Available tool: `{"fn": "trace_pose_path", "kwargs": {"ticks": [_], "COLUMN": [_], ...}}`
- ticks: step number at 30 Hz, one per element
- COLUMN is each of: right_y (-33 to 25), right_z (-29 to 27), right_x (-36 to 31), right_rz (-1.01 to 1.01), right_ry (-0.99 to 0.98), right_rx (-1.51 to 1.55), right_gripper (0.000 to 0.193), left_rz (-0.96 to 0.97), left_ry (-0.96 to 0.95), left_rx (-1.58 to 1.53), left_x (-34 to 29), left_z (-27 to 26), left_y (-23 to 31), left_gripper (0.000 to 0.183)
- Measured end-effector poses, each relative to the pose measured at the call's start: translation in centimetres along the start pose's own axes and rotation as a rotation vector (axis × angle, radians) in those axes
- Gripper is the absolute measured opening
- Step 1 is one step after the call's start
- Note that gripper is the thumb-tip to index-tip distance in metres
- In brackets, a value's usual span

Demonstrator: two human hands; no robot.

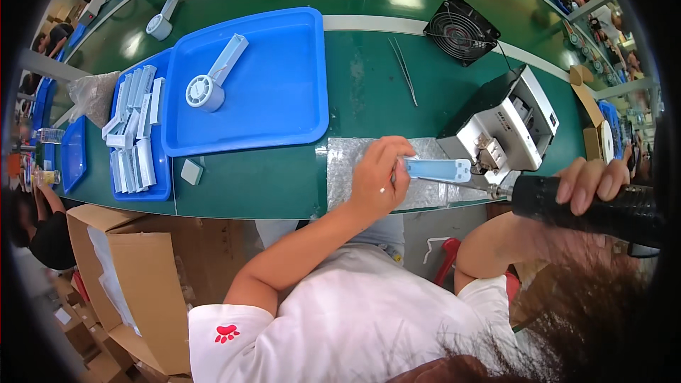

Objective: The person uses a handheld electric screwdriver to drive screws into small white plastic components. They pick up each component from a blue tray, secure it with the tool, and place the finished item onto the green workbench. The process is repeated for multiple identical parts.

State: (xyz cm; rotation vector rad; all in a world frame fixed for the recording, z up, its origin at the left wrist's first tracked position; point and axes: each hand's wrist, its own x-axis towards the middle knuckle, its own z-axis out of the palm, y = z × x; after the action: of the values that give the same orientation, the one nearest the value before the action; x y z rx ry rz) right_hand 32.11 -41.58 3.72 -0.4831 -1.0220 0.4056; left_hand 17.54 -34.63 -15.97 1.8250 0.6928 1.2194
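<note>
A: What's at the left of the frame?
B: A tray (287, 110) holding one device (205, 92) — and, left of it, a second tray (164, 179) with casings (144, 162).
A: Right?
B: A cooling fan (462, 30) behind a machine (500, 124), a screwdriver (543, 198) below both.

Your bare left hand (381, 176) raised ahead of your torso, thumb and fingers closed in a pinch, left forearm (306, 248) slanting forward and rightward from a bent elbow (257, 285), your bare right hand (594, 179) out to the right, fingers curled firmly downward, palm hidden.

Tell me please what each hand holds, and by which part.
The left hand grips the light blue plastic piece by its left end; the right hand grips the black power screwdriver around its thick body.
</note>
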Motion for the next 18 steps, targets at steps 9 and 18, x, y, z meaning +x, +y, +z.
{"fn": "trace_pose_path", "kwargs": {"ticks": [9, 18], "right_y": [2.9, 1.1], "right_z": [0.6, 0.8], "right_x": [-0.3, 1.4], "right_rz": [0.061, -0.038], "right_ry": [0.14, 0.016], "right_rx": [-0.189, -0.108], "right_gripper": [0.1, 0.088], "left_rz": [0.049, 0.031], "left_ry": [0.001, -0.01], "left_rx": [-0.003, 0.009], "left_x": [0.1, 0.1], "left_z": [0.0, 0.1], "left_y": [-0.3, 0.2], "left_gripper": [0.015, 0.015]}}
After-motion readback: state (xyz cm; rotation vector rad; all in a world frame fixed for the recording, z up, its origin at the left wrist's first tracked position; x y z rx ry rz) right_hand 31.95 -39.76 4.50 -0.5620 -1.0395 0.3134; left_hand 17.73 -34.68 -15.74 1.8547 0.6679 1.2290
